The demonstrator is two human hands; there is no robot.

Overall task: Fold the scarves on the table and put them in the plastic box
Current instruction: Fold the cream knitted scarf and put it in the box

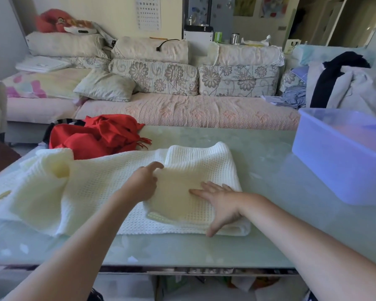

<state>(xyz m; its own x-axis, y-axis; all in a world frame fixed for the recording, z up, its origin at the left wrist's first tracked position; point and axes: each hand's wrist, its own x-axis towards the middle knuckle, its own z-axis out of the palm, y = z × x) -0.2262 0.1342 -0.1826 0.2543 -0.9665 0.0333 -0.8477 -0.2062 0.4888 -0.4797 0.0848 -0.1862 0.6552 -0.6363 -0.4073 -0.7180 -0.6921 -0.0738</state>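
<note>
A cream knitted scarf (pixel 100 187) lies across the glass table (pixel 182 250), its right end folded over into a thick square (pixel 195 168). My left hand (pixel 142 184) grips the left edge of that folded layer between thumb and fingers. My right hand (pixel 220 205) lies flat on the fold with fingers spread, pressing it down. A crumpled red scarf (pixel 100 135) with fringe sits behind the cream one at the table's far left. The translucent blue plastic box (pixel 343 168) stands open at the right of the table.
A floral sofa (pixel 182 105) with cushions runs behind the table. Clothes are piled on a chair at the back right (pixel 343 83). Items sit on a shelf under the glass near the front edge (pixel 204 283).
</note>
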